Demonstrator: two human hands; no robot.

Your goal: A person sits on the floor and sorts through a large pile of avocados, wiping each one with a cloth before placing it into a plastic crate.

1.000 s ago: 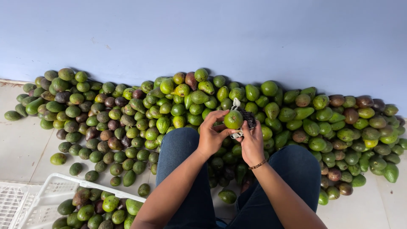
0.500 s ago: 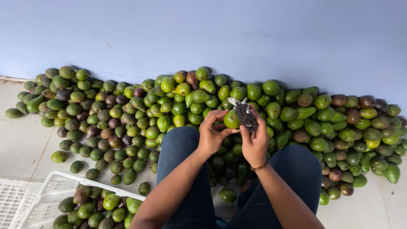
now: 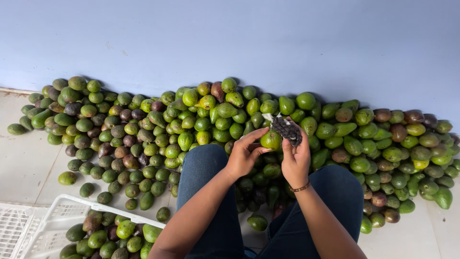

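**Head View: Both Hands at One Avocado Above the Pile**

1. Head camera, hands. We look straight down past our knees, which are clad in blue jeans. Our left hand holds a green avocado; its fingers are closed around the left side of the fruit, with the index finger laid along the top. Our right hand is just beside the avocado on its right. The fingers of this hand are closed on a dark, patterned cloth, which is bunched and pressed against the upper right of the fruit. A thin bracelet sits on the right wrist.

2. Head camera, position of the avocado. The held avocado is raised above the floor, between the two hands and over the gap between our knees. It is in front of the near edge of the pile.

3. Head camera, surroundings. A wide pile of avocados lies on the pale tiled floor and runs along the base of a blue wall from far left to far right. Most fruit is green; a number are brown or dark purple, mixed throughout. A few loose avocados lie apart from the pile near our left knee.

4. Head camera, crate. A white plastic crate stands at the lower left, near our left leg. It contains avocados, green and dark together. We see only part of the crate; the rest is cut off by the frame edge.
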